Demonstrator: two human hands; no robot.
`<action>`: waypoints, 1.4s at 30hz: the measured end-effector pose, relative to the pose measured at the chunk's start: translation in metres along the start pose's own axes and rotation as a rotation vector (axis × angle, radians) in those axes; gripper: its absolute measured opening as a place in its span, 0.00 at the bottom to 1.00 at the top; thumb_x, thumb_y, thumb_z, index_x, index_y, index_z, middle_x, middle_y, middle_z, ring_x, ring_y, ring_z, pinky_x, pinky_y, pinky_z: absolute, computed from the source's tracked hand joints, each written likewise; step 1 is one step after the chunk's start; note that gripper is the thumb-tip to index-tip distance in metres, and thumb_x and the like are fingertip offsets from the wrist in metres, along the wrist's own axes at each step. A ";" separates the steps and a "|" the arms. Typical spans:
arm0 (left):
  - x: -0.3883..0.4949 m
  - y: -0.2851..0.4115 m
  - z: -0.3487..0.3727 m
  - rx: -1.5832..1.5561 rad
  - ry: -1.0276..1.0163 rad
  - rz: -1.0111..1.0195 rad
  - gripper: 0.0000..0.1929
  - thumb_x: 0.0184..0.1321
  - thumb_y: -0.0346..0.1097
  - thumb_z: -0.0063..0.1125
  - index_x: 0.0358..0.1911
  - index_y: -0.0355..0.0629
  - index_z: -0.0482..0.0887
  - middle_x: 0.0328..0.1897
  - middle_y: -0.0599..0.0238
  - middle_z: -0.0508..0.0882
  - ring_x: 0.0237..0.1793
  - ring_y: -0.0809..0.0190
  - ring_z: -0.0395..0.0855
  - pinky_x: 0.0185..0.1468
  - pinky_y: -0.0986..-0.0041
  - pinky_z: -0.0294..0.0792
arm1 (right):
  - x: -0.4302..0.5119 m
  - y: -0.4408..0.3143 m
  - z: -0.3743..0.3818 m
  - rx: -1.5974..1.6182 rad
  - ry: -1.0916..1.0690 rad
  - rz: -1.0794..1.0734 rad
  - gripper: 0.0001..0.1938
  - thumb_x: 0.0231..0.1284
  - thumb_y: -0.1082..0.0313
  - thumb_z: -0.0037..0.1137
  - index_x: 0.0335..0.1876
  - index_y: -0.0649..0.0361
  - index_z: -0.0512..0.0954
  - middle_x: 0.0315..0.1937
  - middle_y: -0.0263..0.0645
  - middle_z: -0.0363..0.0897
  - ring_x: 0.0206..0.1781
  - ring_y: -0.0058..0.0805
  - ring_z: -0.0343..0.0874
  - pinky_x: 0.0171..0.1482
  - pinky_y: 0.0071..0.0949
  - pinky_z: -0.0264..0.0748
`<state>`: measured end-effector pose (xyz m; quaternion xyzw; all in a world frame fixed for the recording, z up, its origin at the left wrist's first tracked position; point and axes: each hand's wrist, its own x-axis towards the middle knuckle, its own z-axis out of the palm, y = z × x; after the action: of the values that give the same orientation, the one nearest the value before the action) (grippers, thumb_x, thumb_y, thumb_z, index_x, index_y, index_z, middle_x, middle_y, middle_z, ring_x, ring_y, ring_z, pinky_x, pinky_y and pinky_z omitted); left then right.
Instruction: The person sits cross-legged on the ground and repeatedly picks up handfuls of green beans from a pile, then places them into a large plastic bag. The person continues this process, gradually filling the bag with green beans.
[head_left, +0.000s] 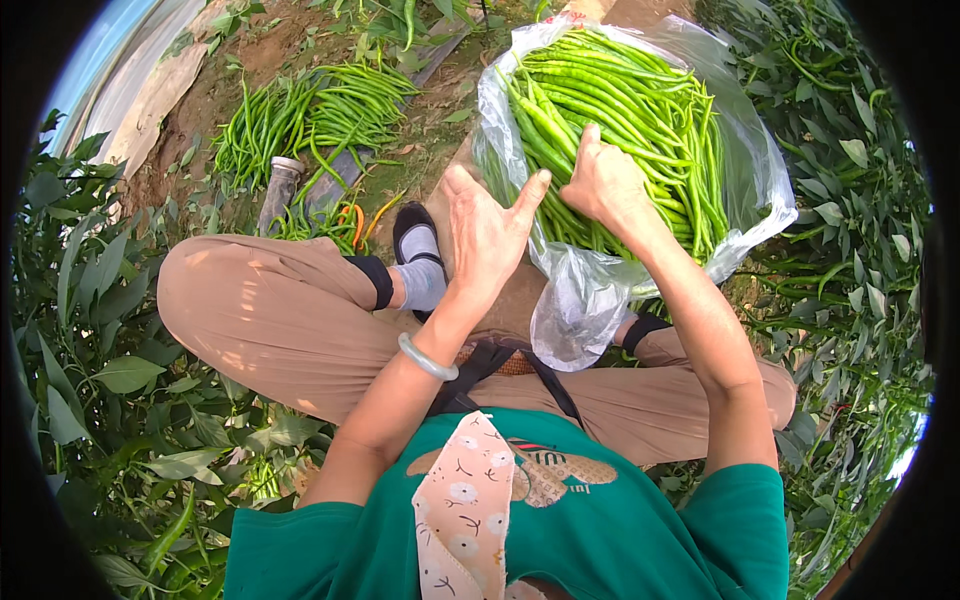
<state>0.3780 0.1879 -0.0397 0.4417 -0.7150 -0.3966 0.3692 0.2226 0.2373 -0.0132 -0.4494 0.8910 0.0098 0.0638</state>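
Observation:
In front of me stands a clear plastic bag (757, 180), its mouth spread wide, packed with long green chili peppers (622, 105) lying mostly side by side. My right hand (607, 176) rests over the peppers at the bag's near left part. Its index finger points forward, and the other fingertips are hidden beneath the hand. Just left of the bag's wall is my left hand (487, 217), thumb stretched out towards the peppers and apart from the fingers. Nothing shows in its grasp; its fingers point down and away, partly hidden.
Loose green chilies (330, 109) lie heaped on the soil at the upper left. Nearby are a grey post-like object (280, 193) and a smaller pile with orange peppers (358, 223). Leafy pepper plants (832, 187) crowd both sides. My crossed legs (285, 315) flank the bag's near side.

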 end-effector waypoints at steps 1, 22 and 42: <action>0.013 -0.006 0.011 0.074 0.052 -0.008 0.35 0.58 0.60 0.66 0.37 0.22 0.76 0.34 0.33 0.83 0.34 0.37 0.82 0.41 0.53 0.72 | -0.001 -0.001 0.001 -0.015 0.022 -0.015 0.39 0.49 0.61 0.63 0.64 0.79 0.62 0.37 0.63 0.82 0.38 0.56 0.86 0.42 0.46 0.83; 0.034 0.016 0.065 -0.435 -0.009 0.327 0.10 0.63 0.26 0.57 0.25 0.34 0.73 0.21 0.45 0.77 0.22 0.43 0.80 0.25 0.59 0.69 | 0.003 0.018 0.037 -0.012 0.096 -0.487 0.36 0.66 0.56 0.49 0.75 0.66 0.55 0.76 0.63 0.46 0.78 0.62 0.47 0.73 0.65 0.48; 0.032 0.021 0.079 -0.434 0.038 0.376 0.08 0.59 0.28 0.58 0.26 0.37 0.73 0.18 0.52 0.77 0.20 0.48 0.81 0.26 0.60 0.72 | 0.043 0.008 0.036 0.086 0.080 -0.536 0.36 0.63 0.73 0.56 0.76 0.64 0.56 0.76 0.53 0.54 0.79 0.49 0.53 0.76 0.42 0.54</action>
<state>0.2904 0.1832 -0.0476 0.2196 -0.6758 -0.4565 0.5355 0.1951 0.2106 -0.0546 -0.6662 0.7415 -0.0632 0.0481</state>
